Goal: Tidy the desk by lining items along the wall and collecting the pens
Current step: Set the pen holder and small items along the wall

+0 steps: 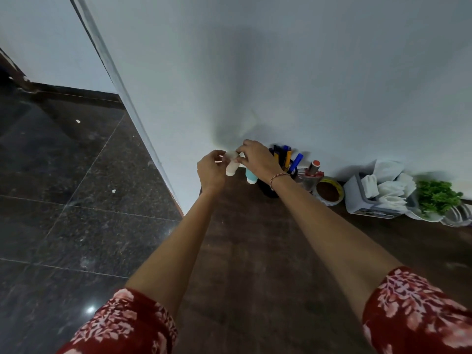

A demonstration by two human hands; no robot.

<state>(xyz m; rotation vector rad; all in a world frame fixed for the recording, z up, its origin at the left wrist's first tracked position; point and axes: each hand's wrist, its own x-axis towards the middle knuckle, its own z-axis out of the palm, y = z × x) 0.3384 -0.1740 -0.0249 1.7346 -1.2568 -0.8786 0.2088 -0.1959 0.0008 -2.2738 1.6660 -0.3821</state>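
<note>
Both my hands reach to the desk's far left corner by the white wall. My left hand (210, 169) curls its fingers round a small white tube (232, 166) that stands upright. My right hand (258, 157) pinches the top of the same white tube from the other side. A light blue tube (251, 177) stands just below my right hand, partly hidden by it. Right of that, a black pen holder (268, 186) contains several pens (287, 157), blue and yellow ones among them.
Along the wall to the right stand a metal cylinder with a red top (313, 169), a roll of tape (329, 191), a grey box of white tissues (375, 192), a green plant (436, 195) and a coiled white cable (459, 215). The dark wooden desk (255, 251) ends left at a drop to the floor.
</note>
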